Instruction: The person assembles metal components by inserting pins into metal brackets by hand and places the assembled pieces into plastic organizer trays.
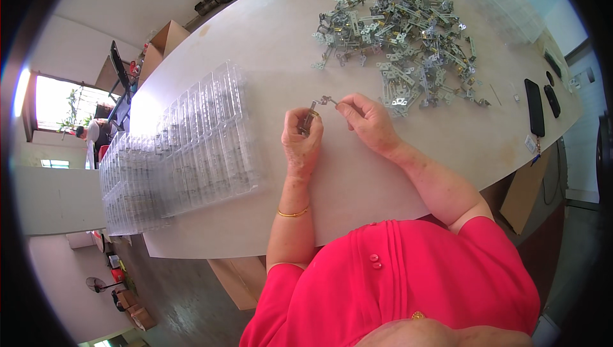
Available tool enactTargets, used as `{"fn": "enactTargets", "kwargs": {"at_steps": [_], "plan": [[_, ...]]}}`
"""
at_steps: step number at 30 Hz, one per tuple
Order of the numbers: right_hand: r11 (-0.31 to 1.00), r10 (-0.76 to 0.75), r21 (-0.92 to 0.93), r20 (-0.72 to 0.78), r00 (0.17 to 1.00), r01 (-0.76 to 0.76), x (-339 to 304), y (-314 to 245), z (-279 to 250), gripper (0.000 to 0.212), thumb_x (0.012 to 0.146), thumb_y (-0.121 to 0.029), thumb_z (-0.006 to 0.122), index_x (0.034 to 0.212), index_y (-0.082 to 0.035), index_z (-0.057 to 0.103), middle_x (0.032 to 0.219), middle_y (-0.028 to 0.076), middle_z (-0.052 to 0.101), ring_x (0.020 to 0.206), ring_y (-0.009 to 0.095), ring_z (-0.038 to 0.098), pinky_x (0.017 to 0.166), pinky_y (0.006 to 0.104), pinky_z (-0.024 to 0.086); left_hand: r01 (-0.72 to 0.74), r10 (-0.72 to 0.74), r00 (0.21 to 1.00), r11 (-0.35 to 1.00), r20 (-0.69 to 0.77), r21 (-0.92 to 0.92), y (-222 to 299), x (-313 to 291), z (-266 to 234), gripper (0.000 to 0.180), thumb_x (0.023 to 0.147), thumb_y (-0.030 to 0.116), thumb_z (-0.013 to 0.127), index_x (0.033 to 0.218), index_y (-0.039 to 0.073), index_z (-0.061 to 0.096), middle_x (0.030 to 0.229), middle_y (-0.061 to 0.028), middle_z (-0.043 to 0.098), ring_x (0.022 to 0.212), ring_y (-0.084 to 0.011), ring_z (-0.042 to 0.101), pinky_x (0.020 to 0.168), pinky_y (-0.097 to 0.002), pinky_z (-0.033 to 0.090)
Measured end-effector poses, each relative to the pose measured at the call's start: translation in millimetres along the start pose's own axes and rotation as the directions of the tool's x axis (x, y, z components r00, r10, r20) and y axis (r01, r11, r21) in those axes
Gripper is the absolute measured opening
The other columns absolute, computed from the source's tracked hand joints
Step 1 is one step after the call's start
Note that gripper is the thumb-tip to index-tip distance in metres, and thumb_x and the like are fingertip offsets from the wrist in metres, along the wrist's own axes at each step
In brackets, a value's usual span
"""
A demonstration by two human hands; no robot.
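My left hand (301, 139) is closed around a small metal bracket (309, 119), its fingers wrapped on the narrow strip. Just right of it, my right hand (370, 123) pinches the end of a thin metal piece (327, 100) that meets the top of the bracket; whether the two are one linked part I cannot tell. Both hands are raised over the near middle of the table. Beyond them lies a large heap of similar metal brackets (396, 28), silver with some brass-coloured bits. To the left stand clear plastic trays (191, 136) with many narrow compartments, stacked, holding metal parts.
The white table (268, 34) has a curved edge. At far right lie clear plastic sheets or trays (491, 2). A black phone (534, 107) and a smaller dark object (552, 100) rest near the right edge. Cardboard boxes (167, 40) stand around the table.
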State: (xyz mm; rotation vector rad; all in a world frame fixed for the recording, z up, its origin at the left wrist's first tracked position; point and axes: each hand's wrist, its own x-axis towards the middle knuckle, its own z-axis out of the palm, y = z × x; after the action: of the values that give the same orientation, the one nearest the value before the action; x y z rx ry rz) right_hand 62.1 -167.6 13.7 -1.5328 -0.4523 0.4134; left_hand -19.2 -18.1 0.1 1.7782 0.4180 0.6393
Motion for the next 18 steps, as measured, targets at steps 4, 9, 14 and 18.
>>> {"fn": "enactTargets", "kwargs": {"at_steps": [4,9,14,18], "plan": [[1.0,-0.004,-0.004,0.0,1.0,0.004,0.3,0.9,0.2,0.016,0.098,-0.02,0.062,0.098,-0.004,0.065,0.072,-0.002,0.061,0.061,0.005,0.053,0.056,0.0232,0.045,-0.061,0.061,0.998,0.997,0.005,0.056,1.6,-0.4,-0.7,0.014,0.088,0.002,0.067,0.098,0.003,0.058,0.083,0.0035,0.057,0.071,-0.0026,0.049,0.064,-0.0193,0.044],[1.0,-0.01,-0.022,-0.007,1.0,0.01,0.7,1.1,-0.4,0.017,0.098,-0.021,0.062,0.098,-0.004,0.065,0.072,-0.001,0.062,0.062,0.005,0.054,0.056,0.0236,0.045,-0.198,0.197,0.98,0.963,0.022,0.181,4.9,-0.4,-0.1,0.018,0.084,-0.001,0.068,0.098,0.004,0.06,0.082,-0.0001,0.059,0.067,-0.0059,0.053,0.062,-0.0219,0.046],[0.985,0.097,0.142,0.017,0.995,-0.098,2.9,4.7,-0.1,0.018,0.101,-0.017,0.054,0.107,-0.002,0.062,0.076,0.001,0.062,0.063,0.008,0.056,0.058,0.0231,0.048,-0.288,0.283,0.957,0.922,0.058,0.259,8.1,-1.7,2.0,0.022,0.079,-0.003,0.068,0.098,0.005,0.061,0.082,-0.0031,0.061,0.065,-0.0096,0.055,0.061,-0.0247,0.048],[0.95,0.14,0.262,0.12,0.983,-0.168,7.2,9.3,-5.9,0.02,0.102,-0.014,0.048,0.112,-0.002,0.061,0.082,0.004,0.063,0.065,0.009,0.059,0.06,0.023,0.05,-0.286,0.274,0.958,0.925,0.081,0.252,9.7,-1.5,2.9,0.022,0.08,-0.003,0.068,0.099,0.004,0.062,0.084,-0.0038,0.061,0.067,-0.0106,0.056,0.061,-0.026,0.048]]}}
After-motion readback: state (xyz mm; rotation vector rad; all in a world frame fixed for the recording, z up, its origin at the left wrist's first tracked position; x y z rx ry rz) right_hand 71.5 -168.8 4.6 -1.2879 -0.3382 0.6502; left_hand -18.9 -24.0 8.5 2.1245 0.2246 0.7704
